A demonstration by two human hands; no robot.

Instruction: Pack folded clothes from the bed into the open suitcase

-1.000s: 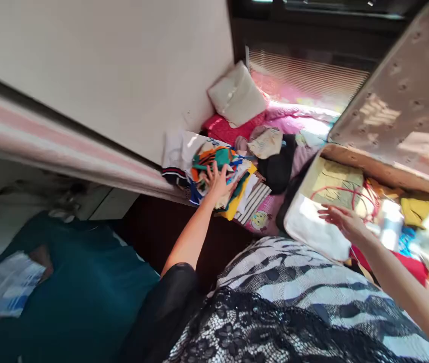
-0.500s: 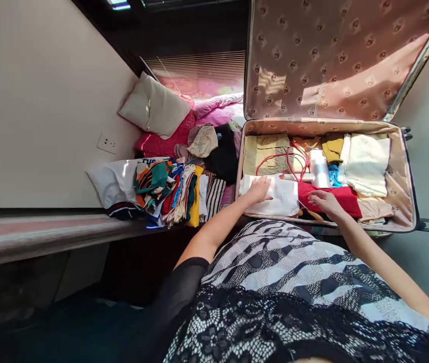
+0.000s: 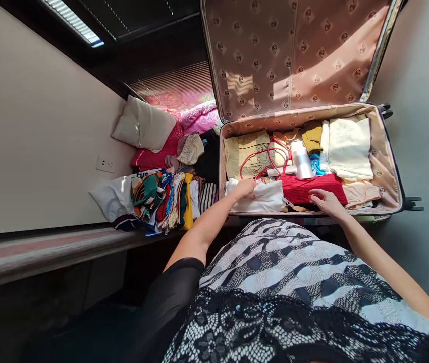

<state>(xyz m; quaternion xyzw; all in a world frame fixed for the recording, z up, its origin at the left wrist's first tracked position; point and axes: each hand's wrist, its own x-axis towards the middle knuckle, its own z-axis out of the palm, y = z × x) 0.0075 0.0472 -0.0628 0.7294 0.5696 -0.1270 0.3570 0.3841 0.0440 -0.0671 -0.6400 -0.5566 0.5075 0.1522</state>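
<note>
An open suitcase [image 3: 392,171] lies in front of me, packed with folded clothes. My left hand [image 3: 245,189] is at the far edge of a folded white cloth [image 3: 269,197] in the near left corner, its fingers closed on that edge; the fingertips are partly hidden. Over the near side of a folded red ribbed knit [image 3: 305,187] rests my right hand [image 3: 327,202], fingers loosely apart and holding nothing. Just beyond the white cloth, a red cord [image 3: 242,169] loops across beige clothing [image 3: 252,143]. A white bottle [image 3: 301,160] lies beyond the red knit.
The suitcase lid [image 3: 275,65] stands raised at the back. Left of the case, a pile of colourful folded clothes [image 3: 172,199] lies on a ledge, with a pale pillow [image 3: 142,123] behind it. A mustard cloth [image 3: 312,137] and cream cloth [image 3: 349,148] fill the case's far right.
My left hand has shifted from lying on the white cloth to its far edge, fingers now curled. My right hand stays over the red knit. The view has turned somewhat.
</note>
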